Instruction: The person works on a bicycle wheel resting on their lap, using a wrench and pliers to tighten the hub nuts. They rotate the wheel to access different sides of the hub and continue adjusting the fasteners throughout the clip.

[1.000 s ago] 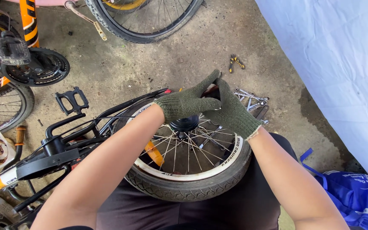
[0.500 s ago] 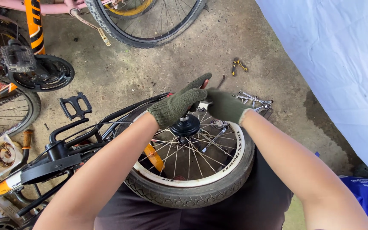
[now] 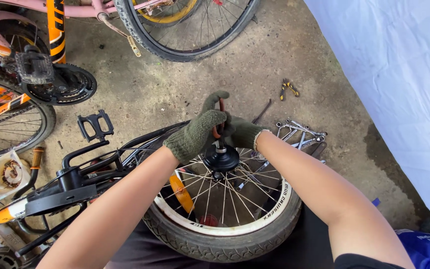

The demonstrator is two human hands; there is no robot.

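Note:
A small bicycle wheel [image 3: 225, 234] with a black tyre, white rim and silver spokes lies on my lap. At its middle sits a black hub [image 3: 221, 159] with an axle sticking up. Both hands wear dark green knit gloves. My left hand [image 3: 197, 132] and my right hand [image 3: 242, 133] are closed together just above the hub, around a thin reddish-brown tool handle [image 3: 220, 107] that stands upright on the axle. An orange reflector [image 3: 181, 193] is clipped between the spokes.
A black bike frame with a pedal [image 3: 94, 124] lies to my left. Orange and pink bikes [image 3: 51, 30] and a large wheel [image 3: 185, 30] stand behind. Wrenches [image 3: 299, 132] and yellow-handled pliers [image 3: 288, 88] lie on the concrete floor. A white sheet [image 3: 399, 84] hangs on the right.
My hands have lifted slightly off the hub and drawn together around the upright tool handle, which now shows above the gloves. The view has shifted a little closer.

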